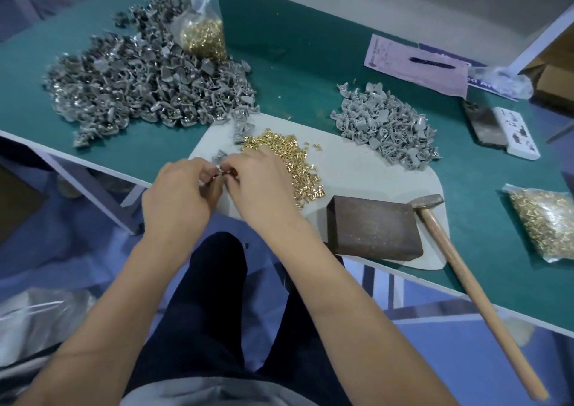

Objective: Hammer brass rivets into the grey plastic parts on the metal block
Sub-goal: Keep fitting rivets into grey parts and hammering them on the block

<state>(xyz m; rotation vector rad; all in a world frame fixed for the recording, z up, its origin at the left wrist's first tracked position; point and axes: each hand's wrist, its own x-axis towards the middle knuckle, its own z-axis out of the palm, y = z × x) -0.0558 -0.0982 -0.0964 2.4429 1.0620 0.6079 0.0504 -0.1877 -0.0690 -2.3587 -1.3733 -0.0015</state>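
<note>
two hands meet just left of the loose brass rivets (287,163), which we take as our landmark, heaped on the pale mat (366,169). we see the left hand (177,197) and the right hand (257,185) with fingers curled inward, their tips together around something small and grey at the point where they touch; it looks like one grey plastic part (220,172), though most of it is hidden, and we cannot tell whether a rivet is already seated in it. another loose grey part (219,156) lies just beyond the fingertips, still left of the rivets.

we judge the part light, stiff and awkwardly shaped, best pinched by its broad body so that the rivet hole stays free. the rivets appear tiny, smooth and prone to rolling or slipping, so a fingertip pinch on the shank seems the safest hold.

right of the rivets and nearer the table edge sits the metal block (372,227), bare on top, heavy-looking and flat. the hammer (466,269) lies just right of the block, head toward the mat, handle running out past the table edge; neither hand touches it.

beyond the rivets to the right lies a pile of plain grey parts (388,123); beyond them to the left spreads a larger heap of parts showing brass (139,79).
</note>
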